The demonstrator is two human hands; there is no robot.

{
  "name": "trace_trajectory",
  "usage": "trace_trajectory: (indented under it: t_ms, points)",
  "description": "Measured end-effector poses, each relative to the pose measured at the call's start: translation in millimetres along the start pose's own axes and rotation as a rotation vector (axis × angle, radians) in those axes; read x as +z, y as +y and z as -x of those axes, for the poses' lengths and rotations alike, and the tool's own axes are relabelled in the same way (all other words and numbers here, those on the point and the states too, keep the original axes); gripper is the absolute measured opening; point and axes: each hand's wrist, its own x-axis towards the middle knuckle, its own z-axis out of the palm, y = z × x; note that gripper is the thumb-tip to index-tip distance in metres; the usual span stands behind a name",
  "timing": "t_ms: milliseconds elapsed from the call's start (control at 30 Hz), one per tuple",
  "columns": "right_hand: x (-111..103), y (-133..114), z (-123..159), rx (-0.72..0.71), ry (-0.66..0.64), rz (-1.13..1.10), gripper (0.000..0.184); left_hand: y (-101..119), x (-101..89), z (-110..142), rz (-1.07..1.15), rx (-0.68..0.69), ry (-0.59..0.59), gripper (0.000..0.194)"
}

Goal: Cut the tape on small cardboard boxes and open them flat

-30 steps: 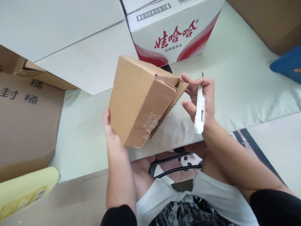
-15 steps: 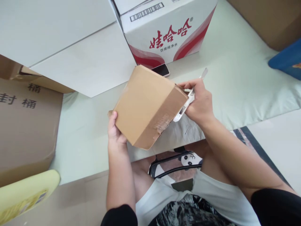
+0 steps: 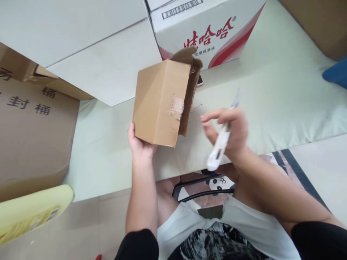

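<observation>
A small brown cardboard box [image 3: 151,103] is tilted above the pale green surface, its flaps [image 3: 193,83] standing open on the right side. My left hand [image 3: 141,144] grips the box by its lower left corner, thumb on the near face and the other fingers hidden underneath. Torn clear tape [image 3: 177,107] clings to the side facing right. Apart from the box, to its right, my right hand [image 3: 230,126] is closed around a white utility knife [image 3: 219,148]. The blade points up and away; the hand is blurred by motion.
Behind the box stand a white carton with red lettering [image 3: 225,39] and a plain white box [image 3: 103,61]. A phone [image 3: 200,80] lies partly hidden by the flaps. To the left are a large brown carton [image 3: 35,141] and a yellow container [image 3: 38,213]; a blue object [image 3: 336,74] is at right.
The box has turned, so its open flaps now show on the right. My right hand, with the utility knife, has come away from the box and moved slightly down.
</observation>
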Motion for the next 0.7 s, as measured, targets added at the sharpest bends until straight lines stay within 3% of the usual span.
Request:
trace_trajectory:
  t_ms: [67,133,300,500,567,700]
  points:
    - [10,0,9,-0.044,-0.189,0.05,0.025,-5,1.1,0,0.01,-0.029,-0.042,0.048]
    - [15,4,16,-0.055,-0.298,0.143,0.029,-11,4.4,5,0.023,-0.07,-0.063,0.05]
    - [14,12,23,-0.038,-0.391,0.296,0.038,-25,17.7,20,0.069,-0.201,-0.009,0.047]
    - [11,9,21,-0.028,-0.589,0.367,0.031,-29,23.4,22,0.088,-0.059,0.011,0.043]
    - [11,8,21,-0.095,-0.561,0.407,0.028,-29,23.7,22,0.079,-0.03,0.031,0.041]
    - [12,6,22,-0.203,-0.359,0.472,0.027,-29,26.2,22,0.08,0.0,0.027,0.037]
